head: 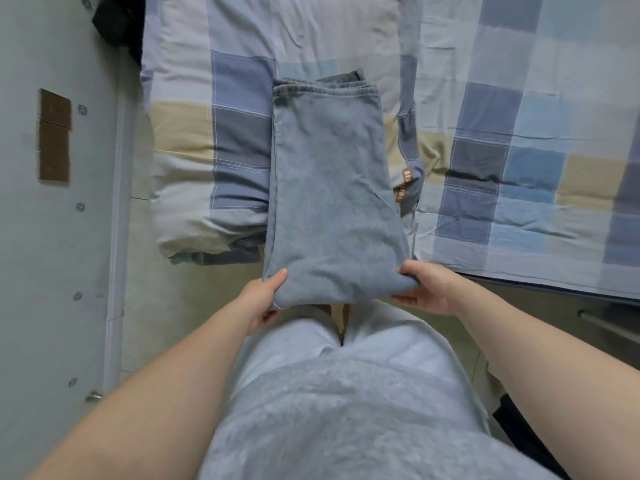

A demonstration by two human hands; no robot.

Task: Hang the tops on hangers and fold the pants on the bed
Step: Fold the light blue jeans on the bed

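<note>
A pair of light blue jeans [329, 188], folded into a long rectangle, stretches away from me with the waistband at the far end, lying over the checked pillow. My left hand [265, 299] grips the near left corner of the fold, thumb on top. At the near right corner, my right hand [424, 287] pinches the thick folded edge. The near end of the jeans is lifted off the bed and sticks out over the floor toward my body.
A blue, beige and white checked pillow [207, 150] lies at the left, a matching quilt [526, 150] at the right. A pale wall [52, 237] with brown patches runs along the left. A dark item [119, 22] sits at the top left corner.
</note>
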